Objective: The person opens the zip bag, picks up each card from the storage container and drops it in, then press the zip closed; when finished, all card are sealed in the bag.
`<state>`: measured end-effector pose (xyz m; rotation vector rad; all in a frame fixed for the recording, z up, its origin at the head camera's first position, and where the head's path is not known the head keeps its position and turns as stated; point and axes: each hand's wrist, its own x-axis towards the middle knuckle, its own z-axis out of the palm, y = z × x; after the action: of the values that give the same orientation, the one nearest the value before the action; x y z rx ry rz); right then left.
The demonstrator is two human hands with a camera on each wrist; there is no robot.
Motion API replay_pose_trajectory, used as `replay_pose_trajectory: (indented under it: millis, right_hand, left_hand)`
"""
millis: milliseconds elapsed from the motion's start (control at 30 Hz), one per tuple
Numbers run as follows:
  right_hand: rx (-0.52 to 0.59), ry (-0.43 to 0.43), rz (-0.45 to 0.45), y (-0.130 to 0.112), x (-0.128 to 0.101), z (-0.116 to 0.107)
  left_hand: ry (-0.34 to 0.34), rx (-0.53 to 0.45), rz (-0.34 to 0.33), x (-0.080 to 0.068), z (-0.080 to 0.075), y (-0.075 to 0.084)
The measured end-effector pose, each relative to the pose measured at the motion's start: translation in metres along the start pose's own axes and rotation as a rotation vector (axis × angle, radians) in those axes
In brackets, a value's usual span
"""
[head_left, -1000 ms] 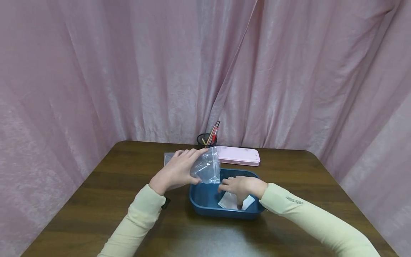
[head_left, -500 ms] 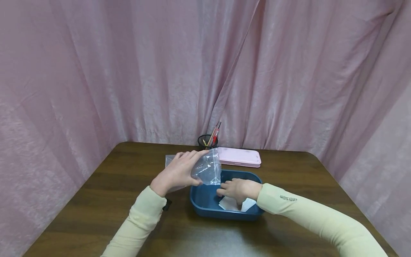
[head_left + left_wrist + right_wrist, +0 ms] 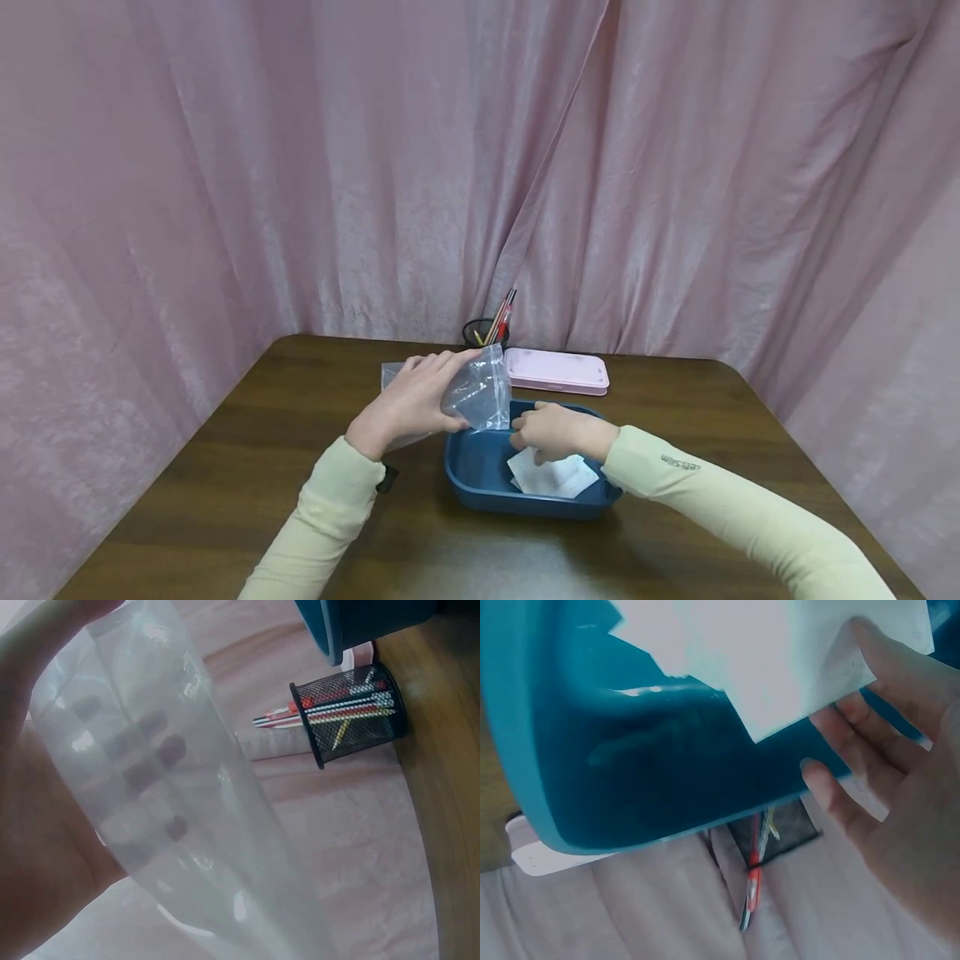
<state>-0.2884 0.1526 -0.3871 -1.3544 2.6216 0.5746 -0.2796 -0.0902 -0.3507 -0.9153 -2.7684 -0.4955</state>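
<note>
My left hand [image 3: 408, 406] grips a clear zip bag [image 3: 486, 393], its zip edge facing right over the left back of a blue tray [image 3: 517, 503]. The left wrist view shows the bag's film [image 3: 217, 802] across the palm, with finger shapes dimly visible through it. Reaching into the tray from the right, my right hand [image 3: 562, 431] pinches a flat white paper piece [image 3: 542, 477]. In the right wrist view the thumb [image 3: 889, 656] lies on top of the white paper piece [image 3: 780, 682], the other fingers under its edge. More white paper overlaps it in the tray.
Behind the tray lies a pink pencil case [image 3: 558, 371]. Beside it stands a black mesh cup [image 3: 349, 716] with pencils and a red pen. A pink curtain [image 3: 375, 167] hangs behind the brown wooden table [image 3: 262, 467].
My right hand has risen slightly, and the white paper piece has tilted up with it, showing more of its face. The left hand and the bag have barely moved.
</note>
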Motion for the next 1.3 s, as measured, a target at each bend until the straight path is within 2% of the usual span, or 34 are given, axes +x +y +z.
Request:
replay_pose_trajectory:
  millis: [300,500,700,900,1133,1300]
  right_hand:
    - [0.283,0.208,0.035,0.012,-0.023,-0.016]
    - [0.374,0.309,0.081,0.013,-0.037,-0.024]
    - [0.414,0.362,0.153,0.012,-0.047,-0.027]
    - [0.364,0.458,0.204,0.013,-0.05,-0.026]
    - [0.387,0.509,0.295,0.013,-0.056,-0.031]
    - [0.412,0.592,0.328,0.014,-0.058,-0.031]
  left_hand:
    - [0.004,-0.019,-0.015,0.001,0.004,0.0]
    - [-0.003,-0.036,-0.022,0.001,0.005,-0.001]
    - [-0.01,-0.039,-0.009,0.0,0.006,-0.004]
    - [-0.054,-0.026,0.012,0.0,0.005,-0.003]
    - [-0.052,-0.028,0.0,0.0,0.002,-0.005]
    - [-0.043,-0.032,0.007,-0.001,0.003,-0.009]
